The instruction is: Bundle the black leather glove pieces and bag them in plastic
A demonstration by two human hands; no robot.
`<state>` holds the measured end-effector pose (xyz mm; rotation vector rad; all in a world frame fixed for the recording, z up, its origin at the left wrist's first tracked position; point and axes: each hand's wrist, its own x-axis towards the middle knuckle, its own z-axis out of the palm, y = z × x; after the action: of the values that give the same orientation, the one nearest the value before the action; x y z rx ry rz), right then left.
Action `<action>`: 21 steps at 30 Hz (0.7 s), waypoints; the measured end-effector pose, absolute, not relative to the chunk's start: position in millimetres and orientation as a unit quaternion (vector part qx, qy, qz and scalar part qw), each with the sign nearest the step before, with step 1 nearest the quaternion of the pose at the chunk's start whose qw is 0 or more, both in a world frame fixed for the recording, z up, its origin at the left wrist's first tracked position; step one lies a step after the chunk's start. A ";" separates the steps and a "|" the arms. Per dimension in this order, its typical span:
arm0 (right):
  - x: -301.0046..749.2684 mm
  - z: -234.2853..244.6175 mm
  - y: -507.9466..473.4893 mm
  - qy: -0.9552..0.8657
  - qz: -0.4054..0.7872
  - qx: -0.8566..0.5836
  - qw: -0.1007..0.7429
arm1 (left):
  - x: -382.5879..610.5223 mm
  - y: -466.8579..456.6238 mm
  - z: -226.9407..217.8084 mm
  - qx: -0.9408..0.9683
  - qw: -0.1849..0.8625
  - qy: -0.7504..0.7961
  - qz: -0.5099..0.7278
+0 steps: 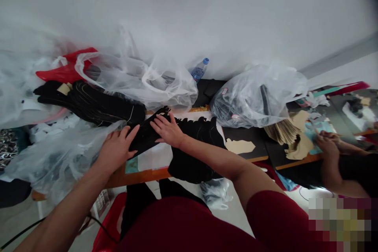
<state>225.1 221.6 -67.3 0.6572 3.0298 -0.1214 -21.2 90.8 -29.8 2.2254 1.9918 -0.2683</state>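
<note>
The person's right hand [167,129] lies flat and open, fingers spread wide, on a narrow black strip [144,136] with a jagged cut edge (leather or felt, the picture does not settle which). It presses down and holds nothing in a pinch. The left hand [116,149] is also open, its fingertips [136,128] reaching toward the strip and its thumb at the strip's near edge. Spread palms like these seem a good way to keep the strip flat, with even pressure along its length.

The strip crosses a pale sheet on a worktop [138,177] with an orange edge. A heap of similar black cut pieces [201,136] lies just beyond the right hand, and a black bundle tied with white thread [97,104] lies to the left. Farther off are a clear plastic bag [130,82] and a water bottle [199,70]. At far right, a co-worker's hand [327,145] works near tan paper shapes [298,138].
</note>
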 end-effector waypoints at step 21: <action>205.1 -32.2 260.2 0.960 -0.029 0.275 0.041 | 1.5 101.0 -15.9 0.717 0.061 0.675 -0.165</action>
<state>205.1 260.2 -32.2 0.8432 2.9404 -0.0903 1.5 101.0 -15.9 2.1686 2.0419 -0.4993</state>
